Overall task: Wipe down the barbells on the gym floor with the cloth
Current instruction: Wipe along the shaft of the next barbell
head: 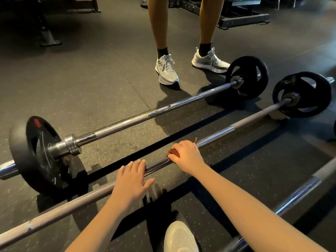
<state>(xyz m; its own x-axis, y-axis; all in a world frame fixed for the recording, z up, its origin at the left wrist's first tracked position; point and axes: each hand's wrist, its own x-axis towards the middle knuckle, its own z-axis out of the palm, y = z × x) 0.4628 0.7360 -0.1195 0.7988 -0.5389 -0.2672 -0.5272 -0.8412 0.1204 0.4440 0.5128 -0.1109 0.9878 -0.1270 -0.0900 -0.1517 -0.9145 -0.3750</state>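
Three barbells lie on the dark rubber floor. The middle barbell (241,124) runs from lower left to a black plate at the right. My right hand (187,153) grips a brown cloth (173,152) wrapped around its shaft near the middle; only small bits of cloth show. My left hand (131,179) rests flat on the same shaft just to the left, fingers straight. The far barbell (127,122) lies parallel behind it with a black plate at each end. A near barbell (298,193) crosses the lower right corner.
Another person stands beyond the far barbell in grey sneakers (167,70) and black socks. My own white shoe (180,237) is at the bottom edge. Rack bases (243,19) and machine feet (49,39) stand at the back.
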